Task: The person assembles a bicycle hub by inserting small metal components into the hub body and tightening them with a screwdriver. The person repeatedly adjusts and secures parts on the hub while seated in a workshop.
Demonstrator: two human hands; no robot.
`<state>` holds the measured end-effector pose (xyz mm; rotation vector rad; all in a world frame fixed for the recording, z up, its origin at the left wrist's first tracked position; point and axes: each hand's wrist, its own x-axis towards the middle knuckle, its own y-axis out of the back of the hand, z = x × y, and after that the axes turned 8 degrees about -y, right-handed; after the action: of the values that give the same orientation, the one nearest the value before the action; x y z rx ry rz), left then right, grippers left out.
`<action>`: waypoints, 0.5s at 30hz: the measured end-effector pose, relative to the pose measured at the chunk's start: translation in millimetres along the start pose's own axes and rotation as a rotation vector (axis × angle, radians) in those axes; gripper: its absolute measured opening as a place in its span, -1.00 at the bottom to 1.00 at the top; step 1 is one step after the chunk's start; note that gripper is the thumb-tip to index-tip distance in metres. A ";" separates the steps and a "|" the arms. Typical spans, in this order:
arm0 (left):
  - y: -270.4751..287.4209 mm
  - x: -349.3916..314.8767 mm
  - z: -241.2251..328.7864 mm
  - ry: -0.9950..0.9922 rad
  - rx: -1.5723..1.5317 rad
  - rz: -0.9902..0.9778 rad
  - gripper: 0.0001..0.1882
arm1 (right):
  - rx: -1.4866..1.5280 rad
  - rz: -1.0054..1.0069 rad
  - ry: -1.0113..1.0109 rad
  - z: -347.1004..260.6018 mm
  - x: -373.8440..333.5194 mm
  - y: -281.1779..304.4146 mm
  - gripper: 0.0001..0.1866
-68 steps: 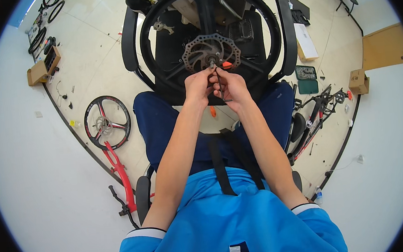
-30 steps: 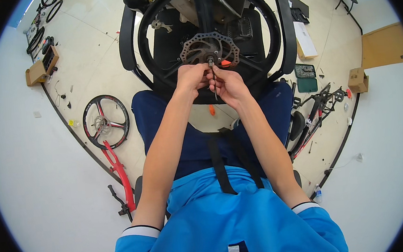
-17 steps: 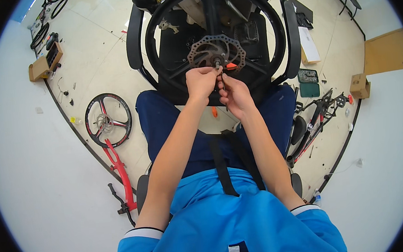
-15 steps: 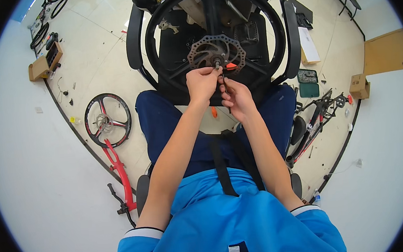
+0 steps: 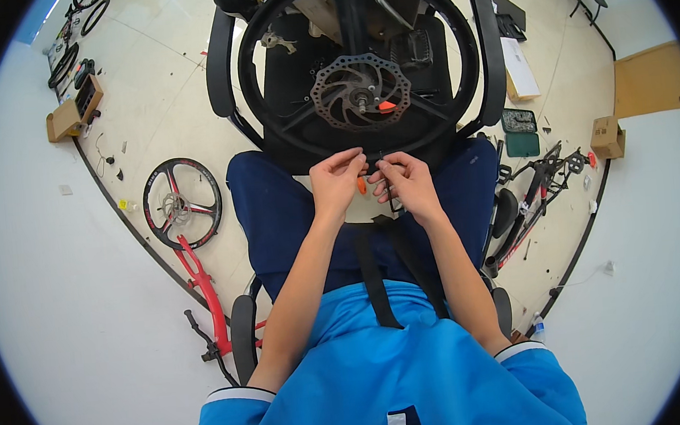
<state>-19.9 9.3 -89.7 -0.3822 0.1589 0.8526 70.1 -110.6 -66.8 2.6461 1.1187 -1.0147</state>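
A black wheel [image 5: 469, 50] with broad spokes lies on a black armchair in front of me. The metal brake disc [image 5: 333, 101] sits around its hub, and a threaded axle end [image 5: 362, 105] sticks up from the middle. Both hands are close together, just nearer to me than the wheel and apart from it. My left hand [image 5: 336, 182] is closed, thumb and fingertips together; whatever they pinch is too small to make out. In my right hand [image 5: 409, 183] is a thin dark hex key [image 5: 391, 196], its short bent end pointing down.
A pedal [image 5: 415, 49] and a silver bike part [image 5: 279, 41] lie on the chair seat, partly behind the wheel. On the floor at left are another wheel [image 5: 215, 194] and a red fork [image 5: 213, 302]. At right lie a bike frame [image 5: 542, 188] and an open green case [image 5: 522, 145].
Both hands have drawn back from the axle toward me, leaving the hub uncovered. The hex key has come along in my right hand.
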 end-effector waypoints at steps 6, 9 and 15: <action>17.3 -17.8 -23.9 0.198 -0.077 -0.005 -0.78 | -0.093 -0.010 -0.047 27.5 4.4 13.0 -0.82; 18.1 -26.0 -31.4 0.246 -0.140 -0.007 -0.76 | -0.108 -0.029 -0.079 37.1 -2.1 13.3 -0.80; 13.0 -20.2 -24.2 0.316 -0.224 -0.102 -0.79 | -0.077 -0.075 -0.049 26.6 -9.5 2.3 -0.80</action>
<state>-42.6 -6.6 -109.6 -0.7295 0.3350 0.7069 52.3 -126.7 -81.9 2.5241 1.2286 -1.0214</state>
